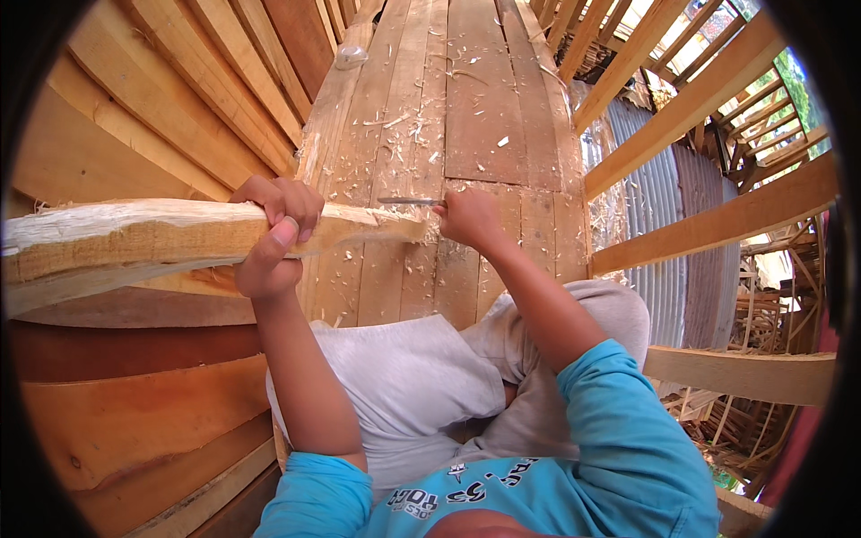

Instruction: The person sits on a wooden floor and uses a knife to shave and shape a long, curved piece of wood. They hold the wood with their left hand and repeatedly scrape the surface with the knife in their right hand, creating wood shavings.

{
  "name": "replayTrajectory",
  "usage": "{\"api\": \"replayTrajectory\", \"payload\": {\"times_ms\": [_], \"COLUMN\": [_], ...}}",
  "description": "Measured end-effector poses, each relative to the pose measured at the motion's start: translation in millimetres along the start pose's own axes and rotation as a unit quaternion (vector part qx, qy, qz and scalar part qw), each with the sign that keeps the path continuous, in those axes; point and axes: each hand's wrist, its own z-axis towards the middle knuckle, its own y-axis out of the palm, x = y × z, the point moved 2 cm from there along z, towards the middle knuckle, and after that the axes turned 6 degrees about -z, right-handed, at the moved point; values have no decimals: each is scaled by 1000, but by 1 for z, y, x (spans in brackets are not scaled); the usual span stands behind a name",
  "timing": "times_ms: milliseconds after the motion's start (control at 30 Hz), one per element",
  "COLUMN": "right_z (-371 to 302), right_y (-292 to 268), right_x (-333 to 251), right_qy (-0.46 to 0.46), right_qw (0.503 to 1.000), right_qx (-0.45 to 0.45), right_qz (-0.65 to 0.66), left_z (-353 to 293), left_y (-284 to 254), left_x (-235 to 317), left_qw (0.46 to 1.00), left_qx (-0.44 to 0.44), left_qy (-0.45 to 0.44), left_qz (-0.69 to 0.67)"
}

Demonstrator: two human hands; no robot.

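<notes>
A long, roughly carved piece of pale wood comes in from the left and ends above the floor in front of me. My left hand is wrapped around it near its narrower right end. In my closed right hand is a thin knife, its blade pointing left over the tip of the wood. The handle is hidden inside my fist. Whether the edge touches the wood, I cannot tell.
I sit with bent legs on a plank floor scattered with wood shavings. Several boards lean along the left side. Wooden rails run along the right, with corrugated metal sheets beyond them. A small clear object lies far left.
</notes>
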Motion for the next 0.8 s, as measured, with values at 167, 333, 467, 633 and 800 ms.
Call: {"api": "replayTrajectory", "payload": {"times_ms": [167, 333, 467, 633, 800], "right_z": [10, 10, 8, 7, 4], "right_y": [10, 37, 45, 54, 57], "right_x": [13, 3, -8, -6, -1], "right_qy": [64, 131, 83, 88, 225], "right_qw": [979, 969, 955, 939, 781], "right_qx": [50, -48, -75, -134, -298], "right_qz": [185, 203, 275, 306, 501], "left_z": [0, -1, -1, 0, 0], "left_y": [3, 3, 0, 1, 2], "left_x": [0, 0, 0, 0, 1], "left_qw": [1000, 1000, 1000, 1000, 999], "left_qx": [-2, -5, -7, -21, -40], "left_qy": [-5, 1, 1, 4, 1], "left_qz": [5, 3, 5, 3, -2]}}
